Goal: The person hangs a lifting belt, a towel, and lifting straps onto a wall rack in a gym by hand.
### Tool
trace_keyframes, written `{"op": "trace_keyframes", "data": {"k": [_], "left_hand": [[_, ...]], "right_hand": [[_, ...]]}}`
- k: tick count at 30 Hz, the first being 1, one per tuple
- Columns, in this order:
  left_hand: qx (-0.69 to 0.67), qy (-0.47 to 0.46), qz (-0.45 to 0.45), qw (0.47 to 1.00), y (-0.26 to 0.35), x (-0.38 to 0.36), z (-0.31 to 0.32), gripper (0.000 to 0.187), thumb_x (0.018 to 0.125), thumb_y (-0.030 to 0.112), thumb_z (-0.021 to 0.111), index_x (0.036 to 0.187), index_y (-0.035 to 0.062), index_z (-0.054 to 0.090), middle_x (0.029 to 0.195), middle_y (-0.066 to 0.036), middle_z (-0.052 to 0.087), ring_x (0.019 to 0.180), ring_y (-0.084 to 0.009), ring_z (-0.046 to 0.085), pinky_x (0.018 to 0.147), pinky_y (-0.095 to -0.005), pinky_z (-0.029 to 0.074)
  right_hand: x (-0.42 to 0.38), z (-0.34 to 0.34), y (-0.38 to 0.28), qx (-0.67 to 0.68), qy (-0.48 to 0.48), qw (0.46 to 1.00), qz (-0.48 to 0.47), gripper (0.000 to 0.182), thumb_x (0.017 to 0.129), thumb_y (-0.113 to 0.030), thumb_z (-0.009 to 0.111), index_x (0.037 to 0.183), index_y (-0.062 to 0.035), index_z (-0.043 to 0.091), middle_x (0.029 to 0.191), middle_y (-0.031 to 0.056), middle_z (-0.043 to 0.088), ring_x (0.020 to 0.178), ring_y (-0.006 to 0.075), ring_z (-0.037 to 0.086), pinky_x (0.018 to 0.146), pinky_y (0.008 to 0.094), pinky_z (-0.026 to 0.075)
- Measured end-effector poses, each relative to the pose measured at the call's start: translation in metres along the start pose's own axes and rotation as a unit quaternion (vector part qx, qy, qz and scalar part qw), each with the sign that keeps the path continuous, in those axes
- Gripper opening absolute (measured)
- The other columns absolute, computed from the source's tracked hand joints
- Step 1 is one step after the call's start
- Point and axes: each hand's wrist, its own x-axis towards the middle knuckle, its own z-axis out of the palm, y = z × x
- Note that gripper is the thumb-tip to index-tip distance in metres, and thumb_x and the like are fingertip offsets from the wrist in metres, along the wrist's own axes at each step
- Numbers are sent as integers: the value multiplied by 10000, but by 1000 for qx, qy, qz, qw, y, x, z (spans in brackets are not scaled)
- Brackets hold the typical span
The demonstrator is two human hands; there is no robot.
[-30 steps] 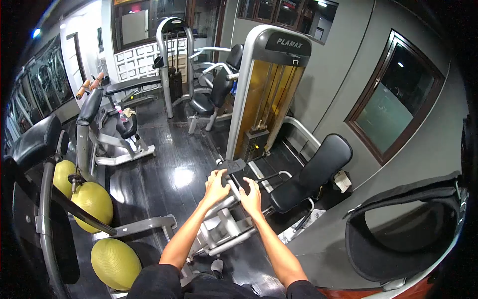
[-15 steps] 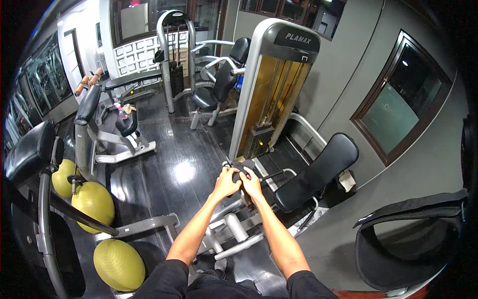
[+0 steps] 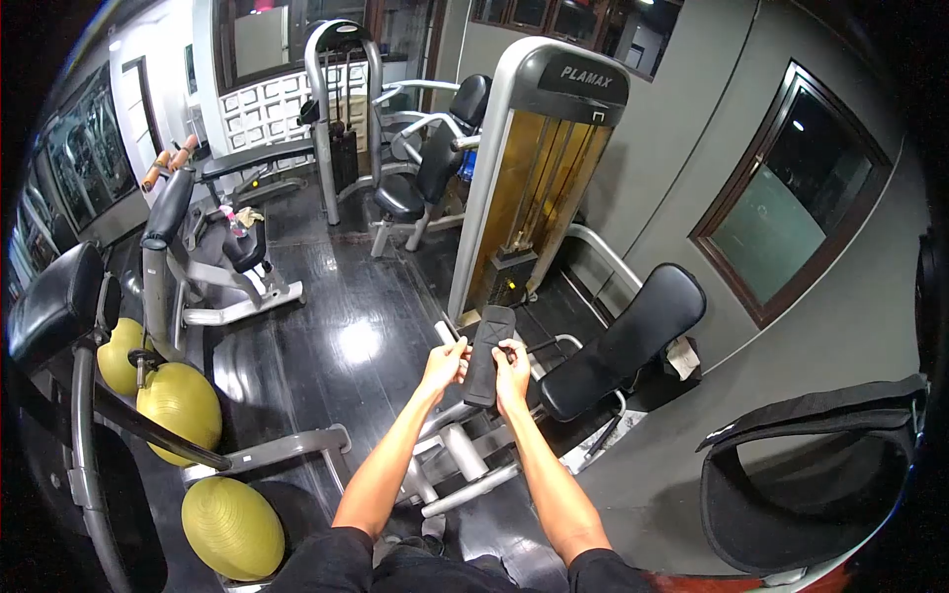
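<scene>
A black padded strap [image 3: 485, 368] with cross-shaped stitching near its far end is stretched out lengthwise between my hands, in front of the weight machine. My right hand [image 3: 512, 376] is closed on the strap's right edge, thumb and fingers pinching it. On the other side, my left hand [image 3: 445, 370] has its fingers curled together at the strap's left edge. Whether those left fingertips grip the strap or only touch it is hard to make out. Beneath the hands are the grey metal tubes [image 3: 463, 453] of the machine's frame.
A tall weight stack tower [image 3: 481, 188] stands ahead, with a black padded seat [image 3: 568, 387] to its right. Yellow exercise balls [image 3: 233, 529] lie on the left beside another machine's frame [image 3: 287, 450]. At lower right is a black curved padded piece [image 3: 727, 499] near the wall.
The strap, bunched and mostly hidden between my hands before, now shows at full length. My hands have moved slightly apart, one on each side of it.
</scene>
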Motion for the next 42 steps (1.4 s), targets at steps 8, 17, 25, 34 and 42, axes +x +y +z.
{"op": "trace_keyframes", "data": {"k": [8, 17, 25, 34, 42], "left_hand": [[-352, -46, 39, 934, -27, -50, 24, 244, 903, 261, 587, 1037, 58, 565, 1000, -67, 612, 885, -168, 582, 827, -329, 510], [-346, -107, 80, 929, 3, -179, 70, 519, 910, 226, 574, 1378, 119, 376, 1120, -3, 568, 919, -119, 543, 793, -270, 435], [-103, -65, 311, 943, -14, -222, 104, 290, 930, 25, 496, 1218, 9, 465, 1350, -178, 469, 1183, -210, 517, 1014, -342, 398], [-58, -45, 312, 947, -15, -273, 154, 109, 927, 4, 494, 1032, 30, 501, 1230, -152, 579, 800, -114, 625, 703, -250, 532], [-19, -128, 382, 915, -34, -325, 212, 132, 910, -48, 484, 1017, 28, 503, 1181, -163, 608, 791, -79, 600, 671, -224, 512]], "right_hand": [[-32, -15, -44, 193, -34, 981, 0, 255, 780, 99, 536, 968, -68, 497, 992, -5, 491, 918, 78, 482, 797, 215, 404], [-93, -67, -106, 221, -116, 963, 104, 418, 747, 1, 446, 1159, -14, 515, 1016, 53, 580, 858, 115, 555, 810, 257, 461], [-138, -116, -113, 333, -83, 933, 106, 332, 684, -1, 480, 999, -27, 582, 995, 84, 606, 979, 194, 575, 933, 319, 426], [-178, -155, -185, 249, -24, 965, 76, 336, 962, -201, 485, 1196, 39, 498, 1196, 96, 551, 1112, 176, 517, 994, 300, 365], [-228, -214, -252, 41, 69, 996, -47, 316, 980, -294, 478, 1023, -23, 634, 937, -17, 613, 871, 53, 504, 786, 203, 374]]}}
